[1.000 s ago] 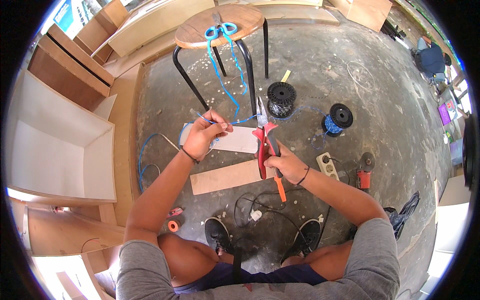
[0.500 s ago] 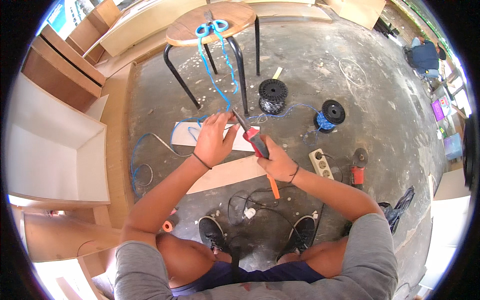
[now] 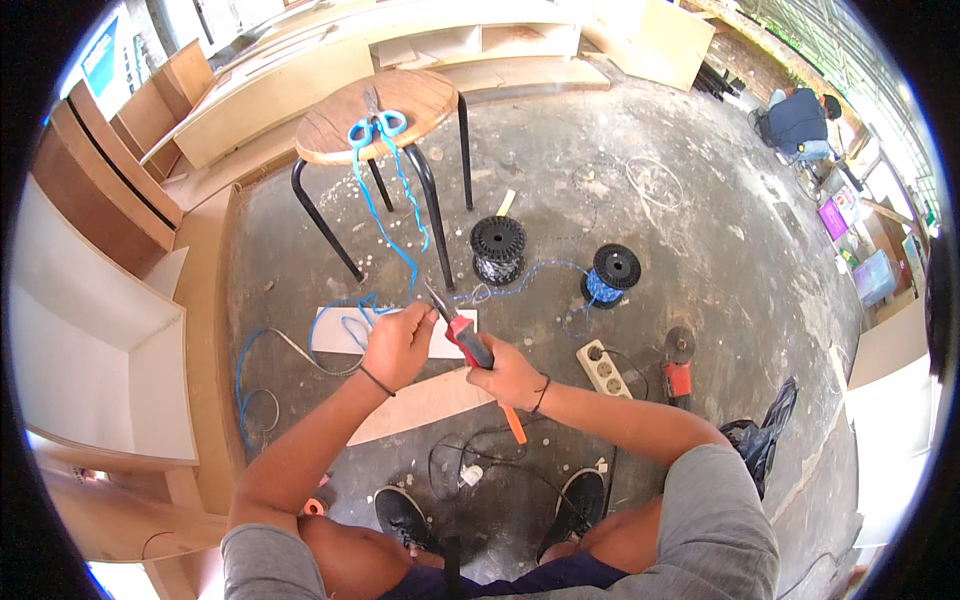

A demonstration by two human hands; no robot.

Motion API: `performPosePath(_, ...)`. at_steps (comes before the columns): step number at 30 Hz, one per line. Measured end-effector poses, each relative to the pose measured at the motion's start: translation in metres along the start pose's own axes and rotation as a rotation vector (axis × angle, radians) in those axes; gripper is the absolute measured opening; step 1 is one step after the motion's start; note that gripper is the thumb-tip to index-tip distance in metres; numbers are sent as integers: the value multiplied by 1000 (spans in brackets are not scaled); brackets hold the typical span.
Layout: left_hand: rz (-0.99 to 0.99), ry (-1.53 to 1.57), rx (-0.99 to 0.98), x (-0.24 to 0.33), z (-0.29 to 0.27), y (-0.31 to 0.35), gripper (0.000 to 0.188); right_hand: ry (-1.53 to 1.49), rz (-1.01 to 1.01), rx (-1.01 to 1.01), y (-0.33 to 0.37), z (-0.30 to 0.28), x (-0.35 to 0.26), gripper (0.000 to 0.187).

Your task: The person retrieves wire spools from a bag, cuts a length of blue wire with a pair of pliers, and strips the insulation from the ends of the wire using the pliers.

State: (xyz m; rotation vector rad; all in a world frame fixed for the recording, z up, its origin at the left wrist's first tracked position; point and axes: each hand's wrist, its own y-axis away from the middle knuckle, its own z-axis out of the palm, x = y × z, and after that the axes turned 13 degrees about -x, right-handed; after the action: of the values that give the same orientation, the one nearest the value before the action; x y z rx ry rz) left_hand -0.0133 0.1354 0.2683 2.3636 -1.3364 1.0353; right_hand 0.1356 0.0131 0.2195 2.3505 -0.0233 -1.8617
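Left hand (image 3: 397,345) pinches the blue wire (image 3: 345,325) at the pliers' tip; right hand (image 3: 505,372) grips the red-handled pliers (image 3: 468,343). Best keep wire taut, squeeze squarely. Below: white board (image 3: 340,340) on floor; wire spools (image 3: 498,250) beyond.

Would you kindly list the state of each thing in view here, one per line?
left hand: closed on blue wire
right hand: gripping the pliers
pliers: tip at the blue wire
black spool: upright on floor
blue spool: upright, wire trailing
scissors: lying on stool
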Motion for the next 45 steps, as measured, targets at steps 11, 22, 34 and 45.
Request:
performPosePath(11,-191,415,-219,-12,0,-5,24,279,-13,151,0,-6,9,36)
performPosePath(22,-481,1235,-443,-3,-10,-2,18,470,77,214,-10,-44,33,39)
performPosePath(34,-312,1213,-366,2,-12,-6,19,574,591,-38,-11,-87,155,37)
performPosePath(45,-480,1105,-268,-18,-5,1,20,564,349,-14,-55,-116,192,28)
